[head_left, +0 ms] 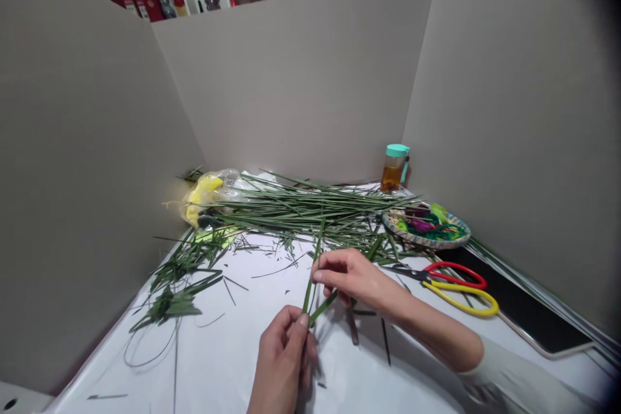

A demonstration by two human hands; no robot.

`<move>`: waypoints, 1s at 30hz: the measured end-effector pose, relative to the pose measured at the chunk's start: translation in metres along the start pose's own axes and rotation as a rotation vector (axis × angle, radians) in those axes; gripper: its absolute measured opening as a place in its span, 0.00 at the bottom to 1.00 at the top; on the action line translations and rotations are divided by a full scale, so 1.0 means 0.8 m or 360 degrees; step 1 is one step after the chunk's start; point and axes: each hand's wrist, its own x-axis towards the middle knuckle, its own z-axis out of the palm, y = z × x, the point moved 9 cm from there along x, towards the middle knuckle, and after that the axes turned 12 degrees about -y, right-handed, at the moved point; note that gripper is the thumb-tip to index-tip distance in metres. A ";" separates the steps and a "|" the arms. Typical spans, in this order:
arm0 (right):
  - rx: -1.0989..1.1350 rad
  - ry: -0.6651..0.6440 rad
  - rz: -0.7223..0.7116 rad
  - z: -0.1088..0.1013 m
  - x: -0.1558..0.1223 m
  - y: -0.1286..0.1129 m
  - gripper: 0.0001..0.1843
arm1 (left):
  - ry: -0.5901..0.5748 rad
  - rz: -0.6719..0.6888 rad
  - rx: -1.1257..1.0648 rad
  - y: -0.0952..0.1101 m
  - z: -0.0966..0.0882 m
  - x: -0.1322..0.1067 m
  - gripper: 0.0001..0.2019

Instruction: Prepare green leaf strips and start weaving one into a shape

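Observation:
My left hand (284,352) pinches the lower end of a long green leaf strip (314,265) between thumb and forefinger, low in the middle of the view. My right hand (352,275) sits just above it, fingers curled round the same folded strip. The strip bends into two blades that rise toward a big pile of green leaf strips (301,207) lying across the white table (233,362).
Red-and-yellow scissors (453,284) lie right of my right hand. A woven dish of coloured threads (427,226), a teal-capped bottle (394,168), a plastic bag with yellow contents (208,194), leaf trimmings (179,284) at left, a dark tablet (528,317) at right. Grey partition walls enclose the table.

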 end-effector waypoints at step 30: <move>-0.2098 0.0434 -0.1182 0.077 -0.079 -0.040 0.13 | -0.0217 -0.0030 -0.0230 -0.001 0.040 -0.003 0.17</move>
